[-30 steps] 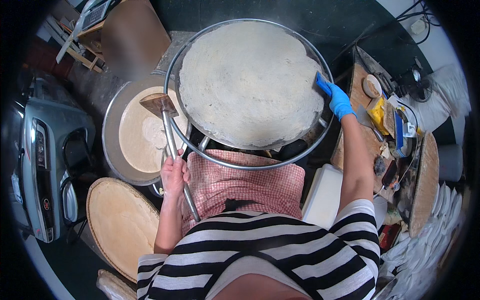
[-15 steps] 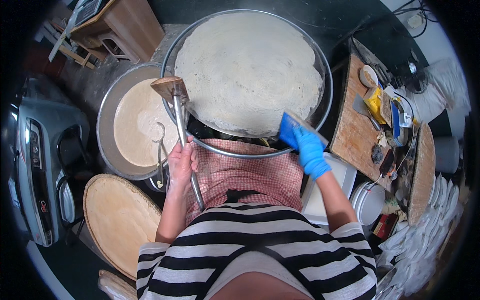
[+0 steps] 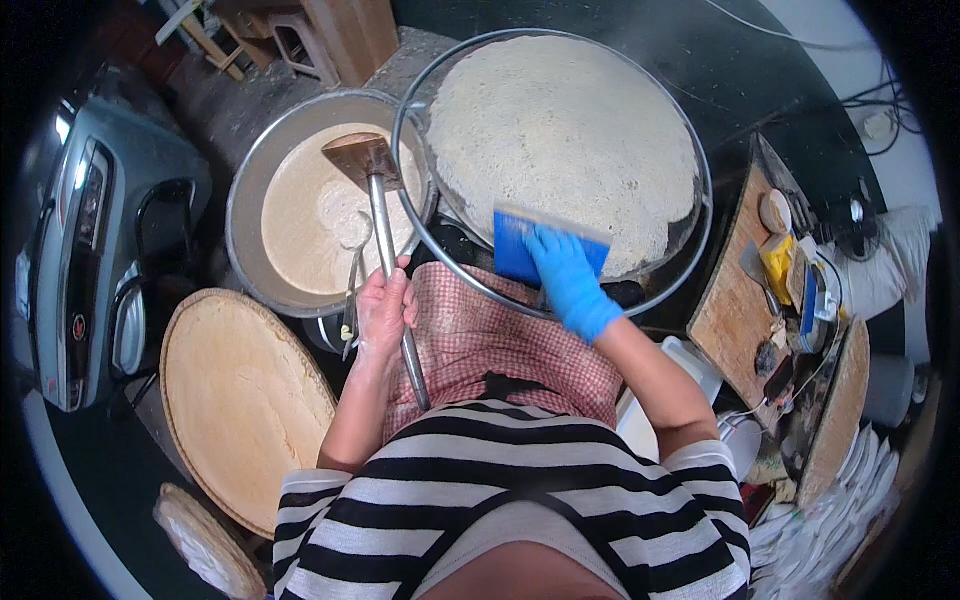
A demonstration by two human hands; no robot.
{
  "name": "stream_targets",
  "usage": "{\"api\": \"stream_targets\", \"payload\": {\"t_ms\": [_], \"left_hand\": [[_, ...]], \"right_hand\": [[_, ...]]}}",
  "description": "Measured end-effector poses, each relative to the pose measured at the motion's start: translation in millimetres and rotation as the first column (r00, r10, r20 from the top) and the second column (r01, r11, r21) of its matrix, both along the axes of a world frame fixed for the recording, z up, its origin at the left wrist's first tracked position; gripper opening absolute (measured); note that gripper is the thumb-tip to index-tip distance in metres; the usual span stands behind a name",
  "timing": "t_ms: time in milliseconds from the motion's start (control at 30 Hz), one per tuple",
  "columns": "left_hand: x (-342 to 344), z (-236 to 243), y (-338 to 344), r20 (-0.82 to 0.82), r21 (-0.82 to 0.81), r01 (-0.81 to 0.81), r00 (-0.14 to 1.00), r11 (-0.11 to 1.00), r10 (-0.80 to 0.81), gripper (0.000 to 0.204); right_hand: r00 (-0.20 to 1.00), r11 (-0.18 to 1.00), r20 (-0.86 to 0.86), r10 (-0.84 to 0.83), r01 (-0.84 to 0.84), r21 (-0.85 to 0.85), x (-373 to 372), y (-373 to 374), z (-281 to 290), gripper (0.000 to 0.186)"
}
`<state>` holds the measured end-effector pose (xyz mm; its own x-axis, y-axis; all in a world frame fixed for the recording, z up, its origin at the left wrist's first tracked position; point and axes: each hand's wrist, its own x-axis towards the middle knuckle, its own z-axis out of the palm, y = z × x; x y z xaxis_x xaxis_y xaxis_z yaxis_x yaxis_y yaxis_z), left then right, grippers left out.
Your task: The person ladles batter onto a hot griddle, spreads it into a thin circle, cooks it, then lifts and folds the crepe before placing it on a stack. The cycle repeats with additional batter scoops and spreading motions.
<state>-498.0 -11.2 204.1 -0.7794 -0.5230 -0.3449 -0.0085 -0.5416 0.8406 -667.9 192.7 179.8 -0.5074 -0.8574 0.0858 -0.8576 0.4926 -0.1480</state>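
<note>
The wide metal basin (image 3: 249, 190) holds pale, creamy batter (image 3: 295, 225), a ladle (image 3: 356, 234) dipped near its right edge. Beside me, a thin, pitted sheet (image 3: 565, 130) nearly covers the round griddle (image 3: 684, 234). At the griddle's near edge, the gloved right hand (image 3: 570, 280) keeps its grip closed on a flat blue scraper (image 3: 513, 247); the bare left hand (image 3: 384, 312) clasps a metal-handled, wooden-headed tool (image 3: 378, 215).

Can read no words or numbers anywhere. At far left, spot one small red emblem (image 3: 78, 326) low on the dark front panel (image 3: 83, 285) of the grey machine (image 3: 128, 165); cannot make out its mark. At right, note a yellow packet (image 3: 776, 262) on the wooden tabletop (image 3: 722, 300); too small to tell any print on it.
</note>
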Motion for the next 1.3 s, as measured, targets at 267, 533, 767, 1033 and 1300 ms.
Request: {"api": "stream_targets", "payload": {"t_ms": [267, 533, 767, 1033, 1300], "left_hand": [[11, -2, -6, 0.064, -0.014, 0.0, 0.998, 1.0, 0.001, 0.026], [16, -11, -8, 0.028, 0.002, -0.02, 0.999, 1.0, 0.02, 0.027], [18, -6, -7, 0.017, 0.006, -0.007, 1.0, 1.0, 0.007, 0.029], [18, -7, -7, 0.036, -0.017, -0.012, 0.999, 1.0, 0.012, 0.029], [15, -5, -4, -0.008, 0.014, 0.021, 1.0, 1.0, -0.021, 0.027]], "right_hand": [[0.998, 0.994, 0.0, 0.059, -0.059, 0.093, 0, 4, -35, 0.04], [0.987, 0.987, 0.141, 0.081, -0.099, 0.128, 13, 45, -6, 0.043], [0.996, 0.998, 0.08, 0.027, -0.031, 0.052, 0, 22, -12, 0.042], [0.988, 0.996, 0.135, 0.079, -0.083, 0.025, 17, 40, -23, 0.04], [1.0, 0.998, 0.004, 0.011, -0.012, 0.067, 30, 19, -34, 0.04]]}}
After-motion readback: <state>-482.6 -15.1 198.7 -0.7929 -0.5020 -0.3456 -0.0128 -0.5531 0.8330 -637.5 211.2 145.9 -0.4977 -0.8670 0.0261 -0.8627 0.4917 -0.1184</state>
